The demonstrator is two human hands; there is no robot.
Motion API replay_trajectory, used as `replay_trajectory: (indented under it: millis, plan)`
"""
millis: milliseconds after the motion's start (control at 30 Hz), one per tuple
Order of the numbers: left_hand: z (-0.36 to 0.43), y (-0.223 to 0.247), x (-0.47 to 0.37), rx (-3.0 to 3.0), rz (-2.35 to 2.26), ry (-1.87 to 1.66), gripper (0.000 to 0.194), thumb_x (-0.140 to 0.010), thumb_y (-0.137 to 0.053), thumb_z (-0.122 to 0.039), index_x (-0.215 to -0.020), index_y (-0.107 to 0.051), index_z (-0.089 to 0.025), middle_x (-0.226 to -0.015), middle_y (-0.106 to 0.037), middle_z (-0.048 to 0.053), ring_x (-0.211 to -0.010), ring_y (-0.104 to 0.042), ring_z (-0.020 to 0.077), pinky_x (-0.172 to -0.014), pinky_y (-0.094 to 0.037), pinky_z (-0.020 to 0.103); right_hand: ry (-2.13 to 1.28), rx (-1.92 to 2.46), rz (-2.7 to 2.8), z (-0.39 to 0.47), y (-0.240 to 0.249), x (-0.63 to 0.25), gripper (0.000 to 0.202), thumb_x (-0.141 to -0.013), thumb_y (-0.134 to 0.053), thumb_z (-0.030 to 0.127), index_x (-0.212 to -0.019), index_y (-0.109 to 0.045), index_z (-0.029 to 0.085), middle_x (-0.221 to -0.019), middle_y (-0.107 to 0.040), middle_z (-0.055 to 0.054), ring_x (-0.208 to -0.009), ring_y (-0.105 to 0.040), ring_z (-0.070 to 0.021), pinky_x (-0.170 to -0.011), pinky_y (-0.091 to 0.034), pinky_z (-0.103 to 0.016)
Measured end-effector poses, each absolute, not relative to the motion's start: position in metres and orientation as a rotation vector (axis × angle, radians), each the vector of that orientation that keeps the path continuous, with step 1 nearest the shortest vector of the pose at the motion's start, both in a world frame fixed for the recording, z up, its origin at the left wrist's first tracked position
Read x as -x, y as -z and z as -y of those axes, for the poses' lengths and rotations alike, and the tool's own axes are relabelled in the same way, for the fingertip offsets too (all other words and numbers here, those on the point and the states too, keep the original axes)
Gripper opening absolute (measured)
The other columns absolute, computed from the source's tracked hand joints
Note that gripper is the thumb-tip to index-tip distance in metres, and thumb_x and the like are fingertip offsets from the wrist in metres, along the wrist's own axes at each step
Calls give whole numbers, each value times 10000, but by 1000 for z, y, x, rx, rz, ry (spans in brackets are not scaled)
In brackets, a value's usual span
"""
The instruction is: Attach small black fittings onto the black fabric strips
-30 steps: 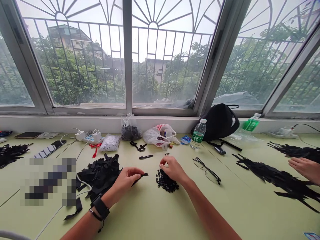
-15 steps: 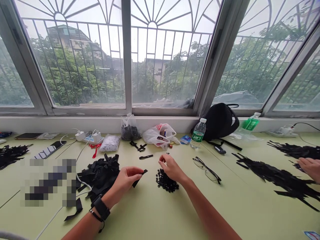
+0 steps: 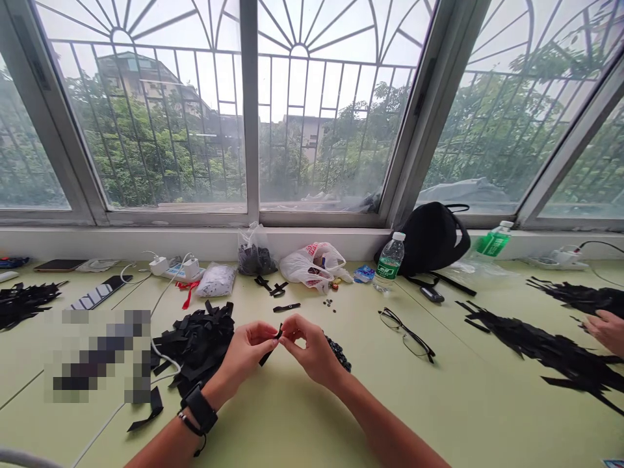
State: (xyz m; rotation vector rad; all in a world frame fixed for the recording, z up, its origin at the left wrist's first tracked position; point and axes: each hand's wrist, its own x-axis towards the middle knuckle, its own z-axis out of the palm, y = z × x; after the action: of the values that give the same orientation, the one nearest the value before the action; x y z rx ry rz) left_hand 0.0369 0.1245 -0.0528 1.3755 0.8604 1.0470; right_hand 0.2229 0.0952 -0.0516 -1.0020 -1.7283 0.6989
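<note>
Left hand: (image 3: 251, 348) pinching a black strip (image 3: 266, 357), above the bench (image 3: 302, 416).
Right hand: (image 3: 312, 351) fingertips closed at the strip's upper end.
Right of hands: small black rings (image 3: 341, 354), partly hidden by the right hand.
Left of hands: heap of black strips (image 3: 199, 341).
Beyond: one flat strip (image 3: 286, 307), loose rings (image 3: 328, 302).

The left hand (image 3: 249, 348) pinches a little black strip (image 3: 266, 354), and the right hand (image 3: 312, 351) touches its top end. A pile of black strips (image 3: 199, 341) is beside the left hand. Small black rings (image 3: 340, 354) peek out past the right hand on the green counter (image 3: 302, 422).
</note>
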Motion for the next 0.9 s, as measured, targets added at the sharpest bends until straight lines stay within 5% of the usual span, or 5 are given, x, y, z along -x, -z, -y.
replay_trajectory:
  millis: [900]
  plan:
    - [-117, 48, -39, -1448, -863, -1026, 252, -704, -861, -353, -821, -757, -155, -823, -744, 61, -782, -678, 200, -739, -532, 289, -654, 1031, 1790, -90, 44, -228, 187, -933, -649, 365, -868, -587, 201, -807, -631, -11, -728, -570, -145, -677, -470, -270]
